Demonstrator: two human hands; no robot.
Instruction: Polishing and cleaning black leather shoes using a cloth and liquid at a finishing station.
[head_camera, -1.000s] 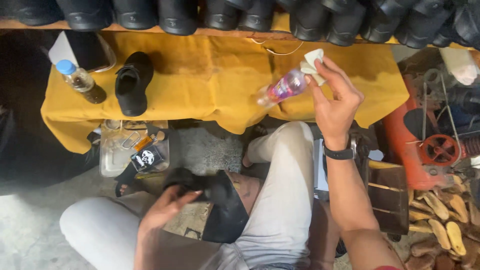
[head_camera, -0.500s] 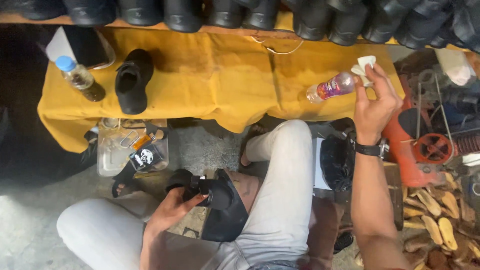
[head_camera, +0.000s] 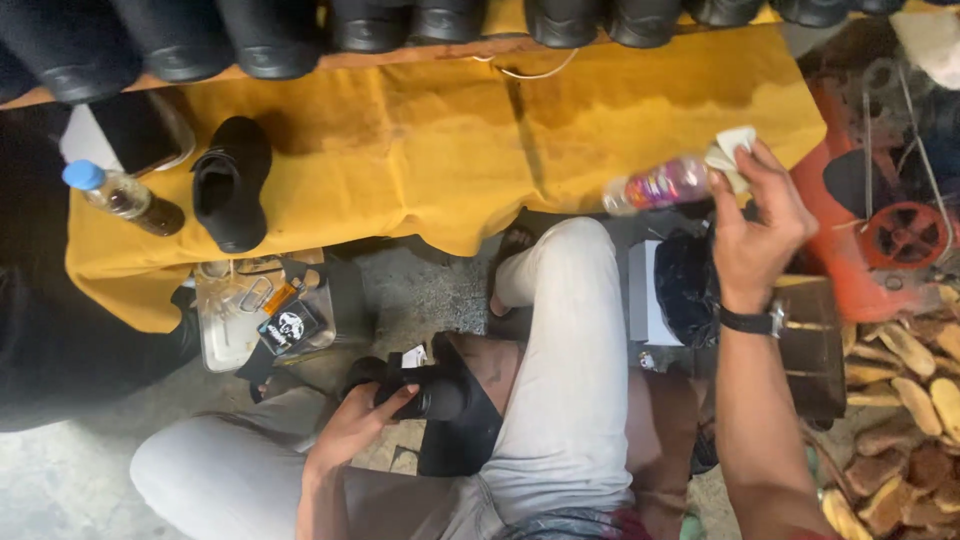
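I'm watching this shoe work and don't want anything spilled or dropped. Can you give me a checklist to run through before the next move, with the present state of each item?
1. Right hand has a firm grip on the small clear plastic bottle with pinkish contents: ok.
2. Bottle's cap shut: cannot tell, the fingers and the folded white cloth cover that end.
3. Bottle level: not ok, it lies nearly sideways in the air.
4. Left hand steadies the black shoe on the lap: ok.
5. Cloth held against the bottle: ok.
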